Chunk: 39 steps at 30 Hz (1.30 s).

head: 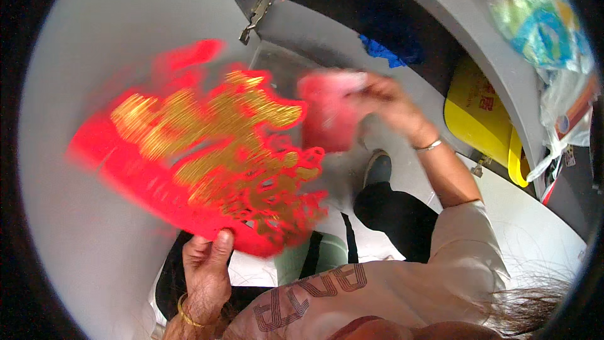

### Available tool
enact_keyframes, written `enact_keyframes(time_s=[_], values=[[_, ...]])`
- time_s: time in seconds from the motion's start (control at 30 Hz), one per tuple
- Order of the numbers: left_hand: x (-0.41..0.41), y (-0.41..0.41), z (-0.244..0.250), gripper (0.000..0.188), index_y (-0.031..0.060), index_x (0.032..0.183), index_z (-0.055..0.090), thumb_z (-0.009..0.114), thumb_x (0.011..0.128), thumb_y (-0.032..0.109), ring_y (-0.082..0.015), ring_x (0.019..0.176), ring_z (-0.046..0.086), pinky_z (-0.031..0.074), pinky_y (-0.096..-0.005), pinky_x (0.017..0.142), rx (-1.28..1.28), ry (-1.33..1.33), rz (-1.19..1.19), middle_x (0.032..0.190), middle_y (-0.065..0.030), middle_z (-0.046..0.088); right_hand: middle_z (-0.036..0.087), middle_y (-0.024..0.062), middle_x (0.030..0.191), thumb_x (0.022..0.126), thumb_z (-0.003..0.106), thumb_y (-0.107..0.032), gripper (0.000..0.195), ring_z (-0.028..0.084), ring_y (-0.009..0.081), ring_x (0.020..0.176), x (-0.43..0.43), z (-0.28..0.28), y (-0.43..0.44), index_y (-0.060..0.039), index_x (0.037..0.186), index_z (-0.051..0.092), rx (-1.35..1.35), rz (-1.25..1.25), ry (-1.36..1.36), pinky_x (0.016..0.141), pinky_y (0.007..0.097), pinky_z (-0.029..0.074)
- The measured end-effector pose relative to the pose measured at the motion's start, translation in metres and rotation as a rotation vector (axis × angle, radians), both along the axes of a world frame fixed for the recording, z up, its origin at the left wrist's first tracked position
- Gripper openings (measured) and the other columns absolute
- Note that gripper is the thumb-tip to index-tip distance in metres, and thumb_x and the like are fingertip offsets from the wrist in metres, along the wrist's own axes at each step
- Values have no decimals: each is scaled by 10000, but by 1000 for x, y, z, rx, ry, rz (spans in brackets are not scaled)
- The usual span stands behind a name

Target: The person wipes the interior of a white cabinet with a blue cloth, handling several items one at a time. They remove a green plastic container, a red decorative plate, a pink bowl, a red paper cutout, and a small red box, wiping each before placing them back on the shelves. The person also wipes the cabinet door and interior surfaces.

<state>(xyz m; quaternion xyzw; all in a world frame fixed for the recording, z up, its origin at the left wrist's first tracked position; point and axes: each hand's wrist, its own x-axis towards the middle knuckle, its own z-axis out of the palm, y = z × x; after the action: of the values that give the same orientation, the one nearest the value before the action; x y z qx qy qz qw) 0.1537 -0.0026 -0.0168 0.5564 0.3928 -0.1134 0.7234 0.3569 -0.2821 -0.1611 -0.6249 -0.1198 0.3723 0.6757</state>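
Note:
My left hand (pixel 207 259) grips the lower edge of a large red and gold cut-out paper decoration (pixel 212 141), thumb on top. The decoration spreads up and to the left, its outer parts blurred by motion. To its right, my right hand (pixel 377 94) pinches a blurred, translucent pinkish-red sheet or bag (pixel 328 111) by its upper right corner. The sheet hangs close beside the decoration's right edge; whether the two touch cannot be told.
A grey cabinet with a metal hinge (pixel 255 19) stands ahead. A yellow container (pixel 481 113) and a blue crumpled item (pixel 382 51) lie in its dark opening. Plastic bags (pixel 542 28) sit on the upper right surface. My shoe (pixel 377 167) is on the floor below.

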Motion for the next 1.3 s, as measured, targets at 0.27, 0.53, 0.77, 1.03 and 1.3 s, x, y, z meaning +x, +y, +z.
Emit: enact_keyframes(time_s=[0.27,0.53,0.77,1.03,1.3], values=[[-5,3,-24,220,19,1087,615,594,880,91,-184,1010,589,434,-355,939,-143,-40,-103,1099,-69,633,493,91,1318,903,564,-128,451,483,144,1145,-73,-22,61,-39,1321,417,266,376,-136,980,321,398],[-1,2,-31,201,24,1063,631,601,866,45,-153,957,595,455,-327,901,-17,40,65,1058,-57,645,626,65,1043,869,615,-322,407,577,187,982,60,2,43,-81,1194,582,-388,-372,-197,923,339,427],[7,10,-22,231,28,1078,616,614,851,71,-189,987,602,452,-363,917,23,135,56,1065,-70,647,636,60,1058,853,623,-350,403,603,212,934,223,-83,-41,-103,1171,606,-977,-644,-981,886,362,449],[1,16,-10,248,23,1075,612,624,836,87,-219,996,599,452,-399,923,69,176,123,1066,-88,644,640,70,1065,842,637,-338,419,607,223,933,261,-102,-30,-98,1184,599,-1107,-652,-992,871,364,460],[16,27,11,231,53,986,554,512,951,277,-157,857,501,392,-293,885,301,437,-504,904,-38,558,643,81,1071,832,652,-327,437,611,234,932,271,-98,-54,-94,1197,592,-1173,-667,-1009,857,366,471]])
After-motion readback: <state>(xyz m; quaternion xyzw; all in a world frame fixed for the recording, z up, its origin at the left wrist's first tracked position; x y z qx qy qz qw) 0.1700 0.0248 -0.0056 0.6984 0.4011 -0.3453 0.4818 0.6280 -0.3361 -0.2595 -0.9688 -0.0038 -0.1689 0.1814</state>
